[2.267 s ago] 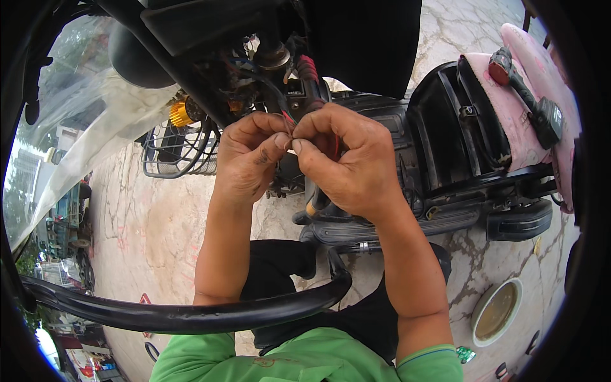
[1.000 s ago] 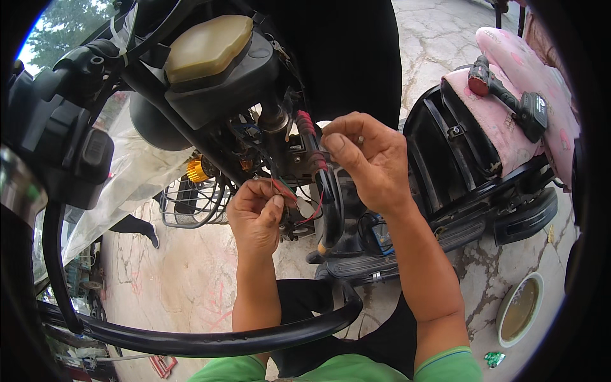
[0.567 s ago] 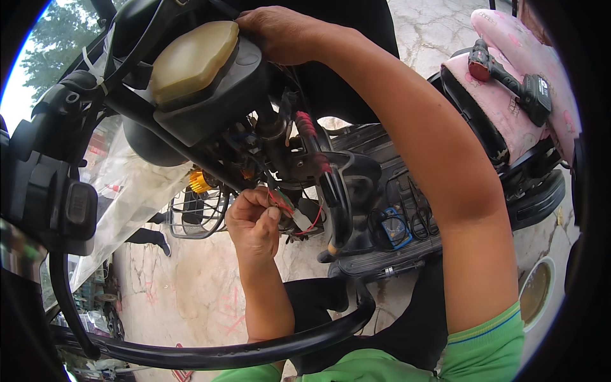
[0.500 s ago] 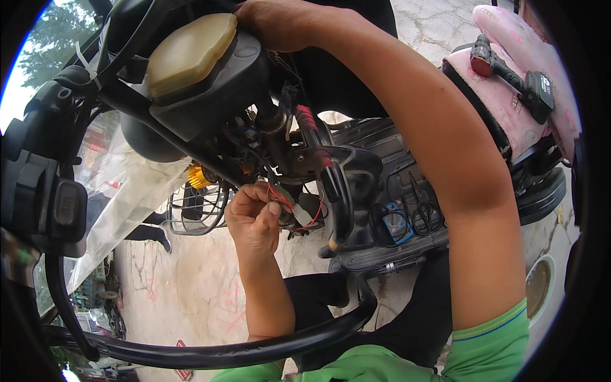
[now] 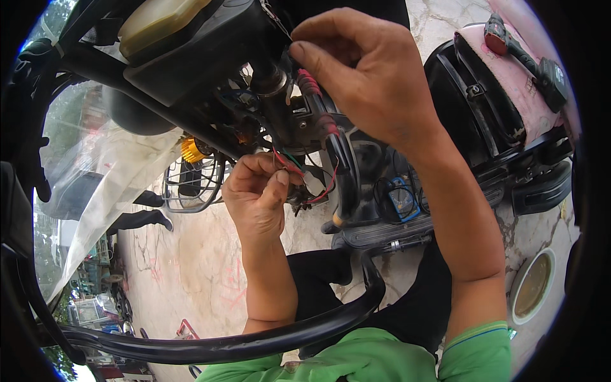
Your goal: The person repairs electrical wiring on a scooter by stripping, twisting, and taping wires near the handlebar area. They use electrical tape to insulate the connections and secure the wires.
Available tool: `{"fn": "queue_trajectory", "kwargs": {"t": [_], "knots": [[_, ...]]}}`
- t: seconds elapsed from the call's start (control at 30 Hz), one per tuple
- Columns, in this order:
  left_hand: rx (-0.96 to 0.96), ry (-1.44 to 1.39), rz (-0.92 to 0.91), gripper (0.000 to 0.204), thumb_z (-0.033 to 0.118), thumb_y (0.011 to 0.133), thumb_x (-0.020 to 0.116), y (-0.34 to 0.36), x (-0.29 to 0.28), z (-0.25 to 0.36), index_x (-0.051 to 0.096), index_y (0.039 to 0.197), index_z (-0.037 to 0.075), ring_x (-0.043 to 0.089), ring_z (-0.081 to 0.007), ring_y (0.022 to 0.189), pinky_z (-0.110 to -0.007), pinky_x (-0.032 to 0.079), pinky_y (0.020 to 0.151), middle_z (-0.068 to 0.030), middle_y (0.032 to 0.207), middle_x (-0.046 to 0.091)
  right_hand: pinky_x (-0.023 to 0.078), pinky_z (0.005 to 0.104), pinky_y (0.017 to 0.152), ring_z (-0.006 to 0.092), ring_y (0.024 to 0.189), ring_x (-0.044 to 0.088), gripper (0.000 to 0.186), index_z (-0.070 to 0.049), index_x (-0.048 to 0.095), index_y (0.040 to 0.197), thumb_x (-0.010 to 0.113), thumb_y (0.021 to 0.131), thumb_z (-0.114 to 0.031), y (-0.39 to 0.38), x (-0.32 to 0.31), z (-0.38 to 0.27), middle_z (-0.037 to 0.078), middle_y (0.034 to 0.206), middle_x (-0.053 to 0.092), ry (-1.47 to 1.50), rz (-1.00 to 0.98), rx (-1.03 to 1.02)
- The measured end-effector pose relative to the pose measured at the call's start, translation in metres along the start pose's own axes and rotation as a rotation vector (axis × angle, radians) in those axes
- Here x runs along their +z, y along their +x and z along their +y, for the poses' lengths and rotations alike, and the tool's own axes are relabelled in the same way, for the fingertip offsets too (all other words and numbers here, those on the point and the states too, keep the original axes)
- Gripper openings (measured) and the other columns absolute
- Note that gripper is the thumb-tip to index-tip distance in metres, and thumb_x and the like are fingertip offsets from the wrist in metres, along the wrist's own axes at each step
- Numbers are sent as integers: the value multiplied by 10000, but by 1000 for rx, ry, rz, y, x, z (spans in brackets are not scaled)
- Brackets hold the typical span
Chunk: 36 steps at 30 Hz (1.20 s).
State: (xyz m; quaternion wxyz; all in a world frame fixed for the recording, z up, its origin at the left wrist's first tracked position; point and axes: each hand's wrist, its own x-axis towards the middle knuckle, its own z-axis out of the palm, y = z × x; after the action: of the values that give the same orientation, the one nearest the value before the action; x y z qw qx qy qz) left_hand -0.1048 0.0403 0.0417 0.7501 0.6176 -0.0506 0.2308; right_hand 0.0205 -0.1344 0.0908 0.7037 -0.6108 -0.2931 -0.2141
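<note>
Thumb and fingers of my left hand (image 5: 258,194) are pinched on red wires (image 5: 287,163) below the steering column of a scooter-like vehicle. A white plug connector (image 5: 313,183) hangs beside the fingertips, with a red wire looping from it. Higher up, my right hand (image 5: 375,79) has its thumb and forefinger closed around a thin wire (image 5: 277,23) by the black front housing (image 5: 197,60). Part of that wire is hidden behind the fingers. Just under the right hand is a black tube wrapped in red tape (image 5: 310,86).
A black handlebar (image 5: 210,351) crosses in front of me. On the footboard lies a blue multimeter (image 5: 403,198). A cordless drill (image 5: 525,60) rests on the pink seat (image 5: 474,38). A basin of murky water (image 5: 533,286) stands at right. Beyond the clear plastic sheet (image 5: 95,210), a person's legs (image 5: 137,213) show.
My right hand has come down and toward me from behind the housing, now pinching a thin wire. My left hand stays on the red wires. The view has shifted.
</note>
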Motion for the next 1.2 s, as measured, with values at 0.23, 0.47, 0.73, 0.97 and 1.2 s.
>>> {"fn": "queue_trajectory", "kwargs": {"t": [0.23,0.47,0.73,0.97,1.2], "knots": [[-39,13,24,200,62,887,765,-3,7,-6,595,961,-13,631,-133,836,-269,524,830,-83,930,667,501,314,639,222,741,647,283,-27,705,1017,769,743,3,-89,5,-17,102,899,665,-211,-194,13],[32,85,99,112,-100,857,674,-1,25,-7,624,931,-32,579,-50,648,-171,455,591,-61,847,684,508,355,659,244,775,637,347,-75,720,1043,753,707,5,-108,15,0,56,890,621,-332,-81,-194],[42,118,107,110,-78,886,670,-6,30,-12,642,991,-58,687,-128,752,-246,579,716,-67,880,682,534,359,666,283,780,659,389,-37,726,1086,740,711,67,-109,12,2,121,978,646,-339,-101,-132],[88,150,-63,200,-83,905,675,-3,7,-9,680,1105,-88,714,-172,831,-272,596,758,-114,965,686,516,298,652,189,754,624,348,-10,727,1080,668,754,94,-109,15,2,95,937,610,-138,-134,42],[247,333,-136,200,-150,856,700,-1,-1,-19,703,1044,-78,695,-157,885,-240,569,750,-115,1046,665,503,292,646,189,745,636,237,-22,741,1024,697,798,33,-106,12,8,85,894,621,49,-178,155]]}}
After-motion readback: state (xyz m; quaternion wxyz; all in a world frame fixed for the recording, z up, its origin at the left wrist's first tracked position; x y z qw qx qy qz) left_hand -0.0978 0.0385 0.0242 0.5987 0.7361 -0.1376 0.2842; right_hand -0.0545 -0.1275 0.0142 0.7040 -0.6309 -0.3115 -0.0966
